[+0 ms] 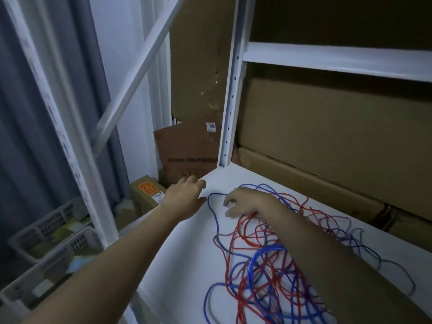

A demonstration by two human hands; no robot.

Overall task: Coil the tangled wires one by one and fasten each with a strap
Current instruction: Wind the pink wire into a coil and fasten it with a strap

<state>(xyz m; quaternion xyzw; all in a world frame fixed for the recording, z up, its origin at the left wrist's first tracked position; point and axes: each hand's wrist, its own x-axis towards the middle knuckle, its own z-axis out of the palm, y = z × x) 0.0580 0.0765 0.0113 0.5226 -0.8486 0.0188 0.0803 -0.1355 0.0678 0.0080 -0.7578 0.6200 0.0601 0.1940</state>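
Tangled red & blue wires (268,258) lie loose on the white shelf (182,265), in front of cardboard boxes (327,127). Right hand (243,203) rests on top of the pile, fingers curled down; can't tell if it's pinching a wire. Left hand (187,195) reaches twd the shelf's far left corner, fingers relaxed, holding nothing. Plastic baskets (53,232) sit lower left.

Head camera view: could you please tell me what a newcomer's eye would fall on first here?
The tangle of red and blue wires sprawled over the white shelf at lower right stands out first. The right hand rests on its far edge, while the left hand reaches toward the shelf's back corner. Brown cardboard boxes line the shelf behind.
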